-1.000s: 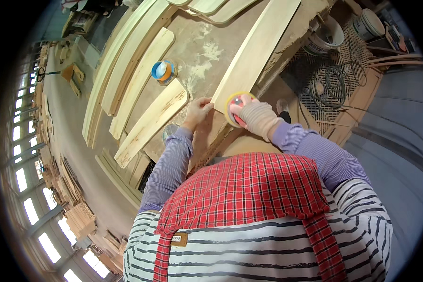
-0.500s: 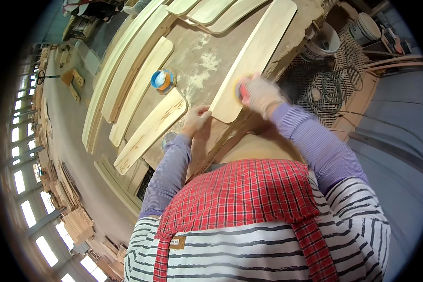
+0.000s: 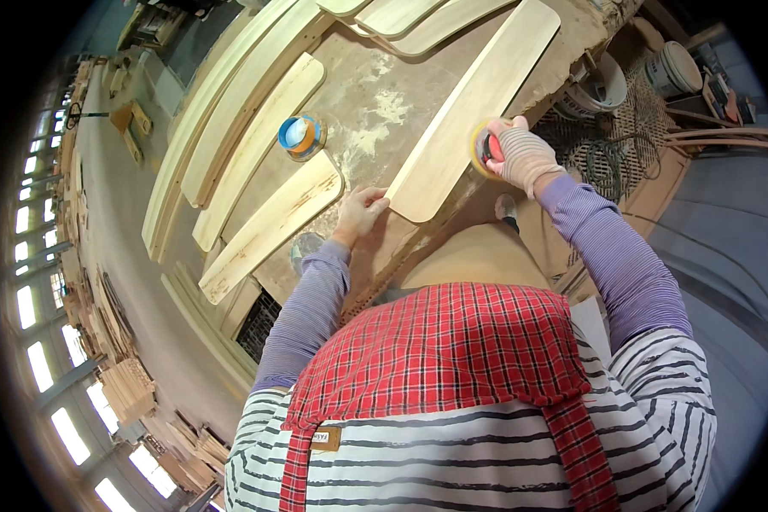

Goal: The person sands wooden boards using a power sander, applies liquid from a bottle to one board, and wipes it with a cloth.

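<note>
A long pale wooden board point(image 3: 478, 102) with rounded corners lies slantwise on the worktable. My left hand point(image 3: 363, 212) is closed at its near left corner, thumb and fingers against the edge. In my gloved right hand point(image 3: 520, 154) is a round sanding pad point(image 3: 484, 152), yellow-rimmed with a red part under my fingers. The pad is at the board's right edge, tilted; whether it touches the wood is hard to tell. Left of my left hand lies a shorter board point(image 3: 273, 226) with brown marks.
A blue-and-orange tape roll point(image 3: 301, 135) with something white inside sits between boards. Curved boards point(image 3: 247, 102) lie along the table's left, more at the far edge. White buckets point(image 3: 602, 85), a dark hose point(image 3: 606, 162) and a rubber mat stand beyond the right edge.
My right hand has moved the sanding pad right, from the board's surface to its right edge. My left hand stays at the corner. The view has shifted slightly.
</note>
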`<state>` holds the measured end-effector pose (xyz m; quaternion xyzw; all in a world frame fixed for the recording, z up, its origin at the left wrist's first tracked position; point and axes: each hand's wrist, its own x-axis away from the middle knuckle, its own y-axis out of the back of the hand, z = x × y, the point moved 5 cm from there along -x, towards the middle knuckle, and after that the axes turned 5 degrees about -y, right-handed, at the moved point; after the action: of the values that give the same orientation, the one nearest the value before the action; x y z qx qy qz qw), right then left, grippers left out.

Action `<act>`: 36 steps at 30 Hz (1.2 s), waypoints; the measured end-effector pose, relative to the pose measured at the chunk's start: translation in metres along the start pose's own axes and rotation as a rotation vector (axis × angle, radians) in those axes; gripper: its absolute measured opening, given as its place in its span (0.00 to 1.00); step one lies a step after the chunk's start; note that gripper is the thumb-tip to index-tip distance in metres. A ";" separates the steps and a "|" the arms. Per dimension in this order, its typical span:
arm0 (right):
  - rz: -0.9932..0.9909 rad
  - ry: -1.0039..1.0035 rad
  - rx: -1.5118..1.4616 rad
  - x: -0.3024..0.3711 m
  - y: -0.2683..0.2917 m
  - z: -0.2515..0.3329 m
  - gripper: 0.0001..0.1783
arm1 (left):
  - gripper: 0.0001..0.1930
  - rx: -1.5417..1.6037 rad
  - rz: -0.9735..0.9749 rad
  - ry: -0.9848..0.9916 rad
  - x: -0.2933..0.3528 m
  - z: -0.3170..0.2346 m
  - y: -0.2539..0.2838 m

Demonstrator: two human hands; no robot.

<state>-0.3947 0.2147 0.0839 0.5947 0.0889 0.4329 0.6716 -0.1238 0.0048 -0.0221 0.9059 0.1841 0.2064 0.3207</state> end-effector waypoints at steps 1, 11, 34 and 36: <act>0.012 0.033 0.010 0.001 -0.003 0.003 0.33 | 0.15 -0.014 -0.003 -0.001 0.000 0.002 -0.001; -0.111 -0.112 -0.107 -0.047 0.015 -0.024 0.37 | 0.17 -0.147 0.031 -0.017 -0.007 -0.027 0.000; -0.412 -0.263 -0.064 -0.225 0.126 -0.168 0.43 | 0.57 -0.450 -0.287 0.046 -0.023 -0.119 -0.068; -0.426 -0.252 -0.074 -0.230 0.123 -0.164 0.44 | 0.57 -0.457 -0.271 0.058 -0.023 -0.118 -0.067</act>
<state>-0.6975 0.1649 0.0552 0.5868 0.1120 0.2070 0.7748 -0.2144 0.1021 0.0115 0.7710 0.2614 0.2234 0.5361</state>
